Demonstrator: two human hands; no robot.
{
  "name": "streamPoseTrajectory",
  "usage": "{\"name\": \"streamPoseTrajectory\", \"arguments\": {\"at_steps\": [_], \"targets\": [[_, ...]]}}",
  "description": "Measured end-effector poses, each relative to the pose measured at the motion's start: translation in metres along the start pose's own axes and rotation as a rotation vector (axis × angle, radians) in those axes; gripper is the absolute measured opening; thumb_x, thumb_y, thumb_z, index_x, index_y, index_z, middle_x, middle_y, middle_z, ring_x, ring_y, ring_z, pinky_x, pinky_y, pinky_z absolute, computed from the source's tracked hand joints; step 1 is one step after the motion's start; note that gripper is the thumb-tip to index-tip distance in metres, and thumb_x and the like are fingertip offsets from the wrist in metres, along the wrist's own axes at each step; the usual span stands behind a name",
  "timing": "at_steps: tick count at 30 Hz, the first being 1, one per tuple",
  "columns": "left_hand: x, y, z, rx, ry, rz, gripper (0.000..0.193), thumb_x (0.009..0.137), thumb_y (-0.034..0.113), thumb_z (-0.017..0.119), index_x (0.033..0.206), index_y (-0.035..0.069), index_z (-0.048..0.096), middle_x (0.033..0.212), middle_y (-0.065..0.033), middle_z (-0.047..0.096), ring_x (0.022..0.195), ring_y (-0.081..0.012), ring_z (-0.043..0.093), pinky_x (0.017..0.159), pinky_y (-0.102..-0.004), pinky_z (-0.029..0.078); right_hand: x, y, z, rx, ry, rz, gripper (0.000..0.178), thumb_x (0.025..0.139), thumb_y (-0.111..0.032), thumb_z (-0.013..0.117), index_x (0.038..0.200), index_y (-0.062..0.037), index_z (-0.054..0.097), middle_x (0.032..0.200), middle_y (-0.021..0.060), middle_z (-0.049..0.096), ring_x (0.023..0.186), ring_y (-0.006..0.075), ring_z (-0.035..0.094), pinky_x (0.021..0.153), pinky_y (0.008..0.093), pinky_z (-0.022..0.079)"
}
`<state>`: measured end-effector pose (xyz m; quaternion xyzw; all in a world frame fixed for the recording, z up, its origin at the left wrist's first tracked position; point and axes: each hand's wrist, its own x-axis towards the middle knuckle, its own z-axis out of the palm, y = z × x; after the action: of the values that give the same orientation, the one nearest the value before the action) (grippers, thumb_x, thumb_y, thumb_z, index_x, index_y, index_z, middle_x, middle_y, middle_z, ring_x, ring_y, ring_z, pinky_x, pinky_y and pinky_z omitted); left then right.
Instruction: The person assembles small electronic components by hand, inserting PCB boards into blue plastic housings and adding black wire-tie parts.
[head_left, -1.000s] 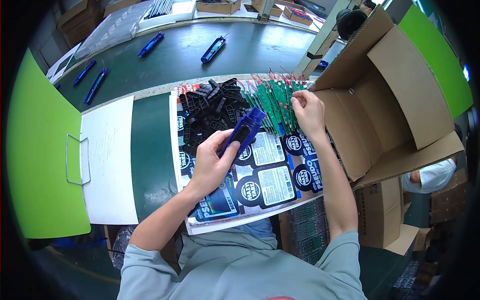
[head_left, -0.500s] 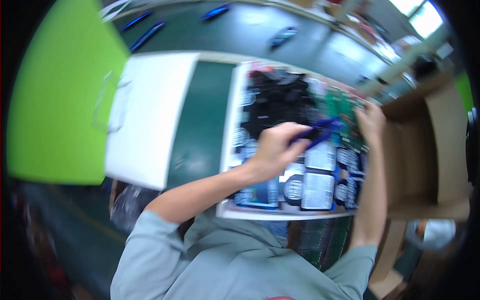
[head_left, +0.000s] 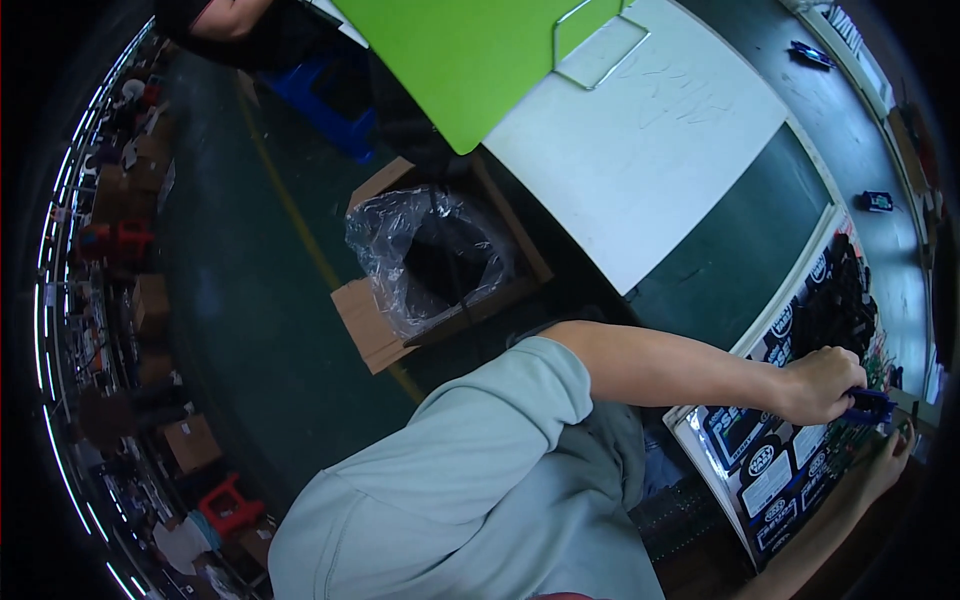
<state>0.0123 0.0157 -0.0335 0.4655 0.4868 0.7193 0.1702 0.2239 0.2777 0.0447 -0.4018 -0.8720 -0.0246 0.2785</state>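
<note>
My left hand (head_left: 822,386) is closed round a dark blue plastic part (head_left: 870,406) at the right of the view, above a tray (head_left: 737,512) lined with printed stickers. Just beyond and below it is my right hand (head_left: 886,462), fingers curled together; a bit of green shows at the fingertips, too small to name. Inside the tray, a heap of black parts (head_left: 838,308) lies past my left hand. Green circuit boards (head_left: 852,440) are near both hands, partly hidden by them.
Left of the tray lie a white board (head_left: 640,150) and a bright green panel (head_left: 470,60) with a wire handle (head_left: 600,50). An open carton (head_left: 520,235) with a clear plastic liner (head_left: 375,240) stands on the floor. Blue devices (head_left: 877,201) sit on the conveyor. A blue stool (head_left: 320,110) is near another person.
The view has swung left, so tray and hands now appear at the right edge. The blue part stays in my left hand, and my right hand remains by the green boards.
</note>
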Motion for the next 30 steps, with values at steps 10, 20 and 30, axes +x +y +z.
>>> {"name": "streamPoseTrajectory", "arguments": {"at_steps": [10, 20, 30], "targets": [[0.011, -0.002, 0.005, -0.023, 0.041, -0.018, 0.015, 0.082, 0.007, 0.065, 0.092, -0.004, 0.070, 0.099, -0.0244, 0.065, 0.099, -0.0407, 0.065, 0.091, -0.0478, 0.053, -0.007, -0.026, -0.036, 0.225, 0.117, 0.040, 0.046, 0.104, -0.033, 0.059, 0.142, -0.0077, 0.055, 0.136, 0.0144, 0.060, 0.124, 0.0288, 0.059, 0.104, 0.0386, 0.050], [0.003, -0.002, -0.023, -0.034, 0.054, -0.061, 0.026, 0.088, 0.007, 0.070, 0.112, -0.004, 0.070, 0.092, -0.0176, 0.070, 0.080, -0.0236, 0.069, 0.073, -0.0350, 0.054, -0.064, -0.152, -0.031, 0.928, -0.018, 0.184, 0.028, 0.099, -0.007, 0.065, 0.126, -0.0014, 0.062, 0.096, 0.0018, 0.063, 0.080, 0.0078, 0.061, 0.070, 0.0206, 0.049], [0.003, 0.014, -0.011, -0.317, -0.258, -0.428, 0.028, 0.101, 0.010, 0.062, 0.125, -0.003, 0.062, 0.097, -0.0046, 0.070, 0.079, -0.0061, 0.061, 0.069, -0.0236, 0.052, -0.096, -0.165, -0.048, 1.071, 0.011, 0.171, 0.030, 0.097, -0.002, 0.067, 0.126, 0.0040, 0.059, 0.099, 0.0053, 0.063, 0.083, 0.0099, 0.064, 0.071, 0.0213, 0.049]]}}
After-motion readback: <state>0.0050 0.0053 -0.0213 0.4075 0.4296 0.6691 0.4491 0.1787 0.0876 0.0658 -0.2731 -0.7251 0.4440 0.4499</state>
